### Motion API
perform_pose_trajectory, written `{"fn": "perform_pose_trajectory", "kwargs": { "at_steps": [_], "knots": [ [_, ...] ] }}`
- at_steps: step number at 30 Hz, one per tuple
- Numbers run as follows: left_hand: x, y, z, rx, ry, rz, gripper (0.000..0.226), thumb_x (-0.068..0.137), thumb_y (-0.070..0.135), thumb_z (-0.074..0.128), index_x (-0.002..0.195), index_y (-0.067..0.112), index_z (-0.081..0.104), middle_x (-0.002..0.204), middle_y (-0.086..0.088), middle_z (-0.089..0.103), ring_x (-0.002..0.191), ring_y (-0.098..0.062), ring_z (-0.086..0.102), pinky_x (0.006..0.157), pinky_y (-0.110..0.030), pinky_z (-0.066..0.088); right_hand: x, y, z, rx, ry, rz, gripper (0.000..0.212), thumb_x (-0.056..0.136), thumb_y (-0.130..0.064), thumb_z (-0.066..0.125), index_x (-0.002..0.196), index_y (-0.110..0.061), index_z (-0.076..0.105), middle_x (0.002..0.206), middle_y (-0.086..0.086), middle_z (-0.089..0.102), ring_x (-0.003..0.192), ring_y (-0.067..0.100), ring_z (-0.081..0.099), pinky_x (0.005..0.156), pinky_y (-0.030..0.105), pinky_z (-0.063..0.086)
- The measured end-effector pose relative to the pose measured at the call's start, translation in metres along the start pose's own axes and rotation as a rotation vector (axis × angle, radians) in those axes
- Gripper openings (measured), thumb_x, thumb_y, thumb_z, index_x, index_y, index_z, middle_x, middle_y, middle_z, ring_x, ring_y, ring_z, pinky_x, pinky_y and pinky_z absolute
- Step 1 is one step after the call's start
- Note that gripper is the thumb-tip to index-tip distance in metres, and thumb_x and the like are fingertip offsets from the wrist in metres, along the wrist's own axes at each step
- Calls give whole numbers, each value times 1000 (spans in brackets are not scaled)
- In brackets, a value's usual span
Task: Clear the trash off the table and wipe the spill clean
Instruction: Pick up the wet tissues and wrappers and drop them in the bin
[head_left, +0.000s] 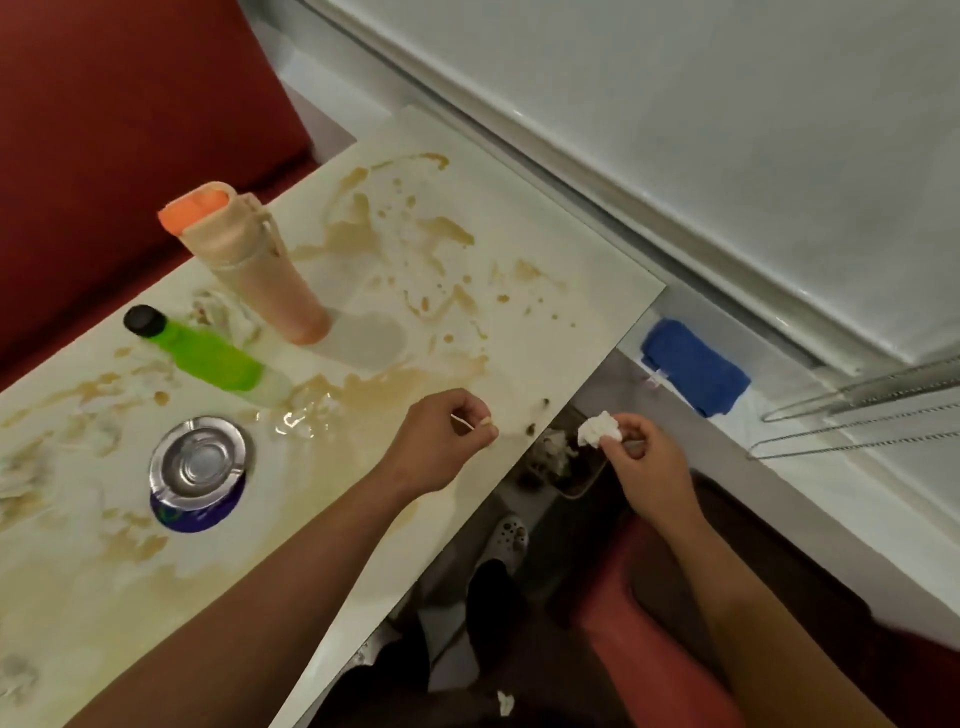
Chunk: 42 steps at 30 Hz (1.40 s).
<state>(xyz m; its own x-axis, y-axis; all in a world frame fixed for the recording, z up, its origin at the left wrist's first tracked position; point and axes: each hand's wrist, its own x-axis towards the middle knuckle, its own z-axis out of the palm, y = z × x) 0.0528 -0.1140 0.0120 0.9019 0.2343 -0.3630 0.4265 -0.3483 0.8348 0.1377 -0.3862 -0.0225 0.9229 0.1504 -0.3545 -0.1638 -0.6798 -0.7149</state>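
Note:
A white table is smeared with a brown spill across most of its top. My left hand hovers over the table's right edge and pinches a thin pale stick. My right hand is off the table to the right, holding a crumpled white tissue above a small bin with trash in it on the floor. Small dark crumbs lie near the table edge. Soiled tissues lie behind the bottles.
An orange-lidded peach bottle stands mid-table. A green bottle lies beside it. A metal ashtray sits on a blue disc. A blue cloth lies on the window ledge. Red seats flank the table.

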Motion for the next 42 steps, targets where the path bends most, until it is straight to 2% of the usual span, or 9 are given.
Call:
{"fn": "perform_pose_trajectory", "kwargs": {
  "at_steps": [3,7,10,16,21,23,26,36,42],
  "knots": [
    [31,17,29,31,-48,50,11,86,26,79,85,24,68,85,7,70,75,-5,67,70,-20,53,30,36,-4,-17,-4,83,26,96,-26,69,121,-22,65,104,-6,70,88,1,64,72,17,47],
    [64,36,64,58,-94,74,10,87,21,78,84,22,68,80,9,70,72,-4,67,68,-17,51,68,79,4,-81,-25,122,33,94,-26,71,125,-17,66,112,3,72,91,15,67,83,33,55],
    [82,42,86,99,-134,79,11,87,21,77,84,25,67,81,11,70,75,-6,68,70,-21,53,89,95,11,-155,-25,85,28,94,-21,69,122,-13,68,109,6,71,90,19,65,77,28,46],
    [100,44,112,163,-177,82,9,86,21,76,88,26,69,87,11,71,78,-4,66,72,-12,48,112,122,18,-199,-97,121,34,95,-19,68,128,-14,64,127,7,63,108,25,65,91,27,47],
    [108,38,133,277,-236,175,15,86,17,76,96,26,70,92,11,67,80,-3,62,78,-15,47,107,108,-2,-65,-24,54,28,97,-14,66,124,-14,68,122,3,65,99,14,64,94,27,52],
    [111,39,143,329,-270,215,19,85,17,77,100,27,70,96,12,65,82,-2,58,77,-8,40,100,100,-13,1,14,24,25,98,-16,65,123,-16,68,119,-2,65,99,7,64,92,20,52],
    [119,44,160,380,-312,276,19,87,18,75,104,25,70,99,12,63,87,-6,59,80,-15,43,87,93,-30,83,70,16,23,99,-18,65,122,-20,69,115,-9,66,98,-3,64,86,9,48],
    [147,49,182,494,-330,326,35,89,22,74,123,24,65,125,4,63,111,-17,61,95,-34,52,61,92,-58,138,117,-22,22,97,-14,67,113,-29,69,108,-10,69,92,1,67,77,11,51],
    [129,35,140,454,-270,311,27,91,27,70,118,27,65,117,7,63,105,-15,60,90,-32,52,56,70,-55,121,51,-74,22,99,-18,65,120,-24,69,112,-14,67,100,1,65,84,15,53]
  ]
}}
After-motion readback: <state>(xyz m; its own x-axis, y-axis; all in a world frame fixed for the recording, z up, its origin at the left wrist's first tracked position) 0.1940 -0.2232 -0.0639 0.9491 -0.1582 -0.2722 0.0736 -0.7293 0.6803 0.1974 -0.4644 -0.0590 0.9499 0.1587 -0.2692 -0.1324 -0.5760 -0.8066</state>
